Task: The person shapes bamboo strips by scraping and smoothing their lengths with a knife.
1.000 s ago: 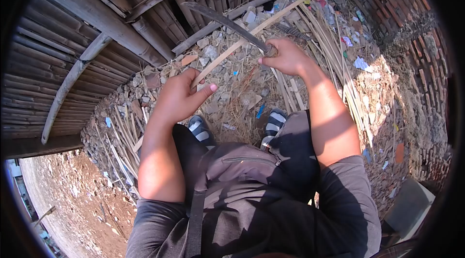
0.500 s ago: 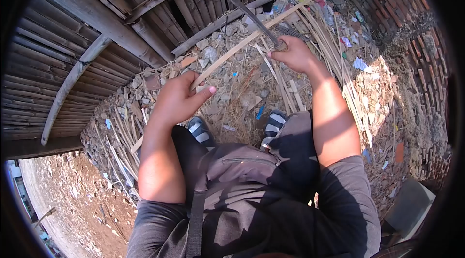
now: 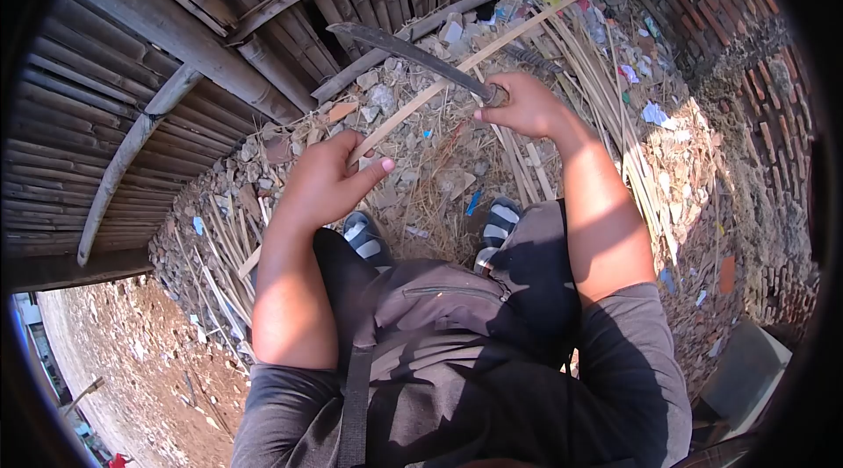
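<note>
A long, pale bamboo strip (image 3: 518,32) slants up and away to the right, its near part gripped in my left hand (image 3: 329,176). The left fingers curl around it while the thumb sticks out to the side. My right hand (image 3: 524,105) is closed around the handle of a machete (image 3: 413,52). Its dark, curved blade points up and to the left, crossing the strip around mid-length. Whether the edge presses into the strip, I cannot tell. Below my hands, both feet in striped sandals (image 3: 499,224) stand on the rubble.
A slatted bamboo wall (image 3: 97,134) rises at the left, and a worn brick wall (image 3: 777,134) at the right. Loose bamboo strips (image 3: 606,108) lie on the right, with more strips (image 3: 224,248) on the left. Stones, straw and litter cover the ground.
The machete's blade has swung left and lower, now lying flatter across the strip. My right hand has shifted slightly left and down. My left hand and the strip have barely moved.
</note>
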The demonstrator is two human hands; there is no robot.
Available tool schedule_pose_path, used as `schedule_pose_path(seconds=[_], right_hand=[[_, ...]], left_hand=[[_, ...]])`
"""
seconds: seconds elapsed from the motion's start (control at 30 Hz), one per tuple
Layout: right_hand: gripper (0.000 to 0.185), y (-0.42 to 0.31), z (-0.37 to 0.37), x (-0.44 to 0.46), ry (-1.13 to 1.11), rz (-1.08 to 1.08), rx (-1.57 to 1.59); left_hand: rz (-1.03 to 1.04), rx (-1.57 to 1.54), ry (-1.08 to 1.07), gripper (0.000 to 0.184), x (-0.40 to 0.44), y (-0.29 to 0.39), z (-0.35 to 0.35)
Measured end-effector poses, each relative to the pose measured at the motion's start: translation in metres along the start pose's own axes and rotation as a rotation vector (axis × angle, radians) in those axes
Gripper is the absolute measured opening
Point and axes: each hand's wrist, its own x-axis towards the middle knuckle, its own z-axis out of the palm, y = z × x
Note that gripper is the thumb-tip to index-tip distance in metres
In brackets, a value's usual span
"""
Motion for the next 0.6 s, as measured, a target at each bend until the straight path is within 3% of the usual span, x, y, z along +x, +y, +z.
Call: schedule_pose_path(seconds=[0.07, 0.6], right_hand=[[0.051, 0.011, 0.001, 0.001, 0.076, 0.005, 0.032], [0.048, -0.002, 0.004, 0.006, -0.008, 0.091, -0.063]], left_hand=[[-0.018, 0.006, -0.020, 0.041, 0.000, 0.002, -0.002], [-0.036, 0.039, -0.042, 0.048, 0.000, 0.000, 0.000]])
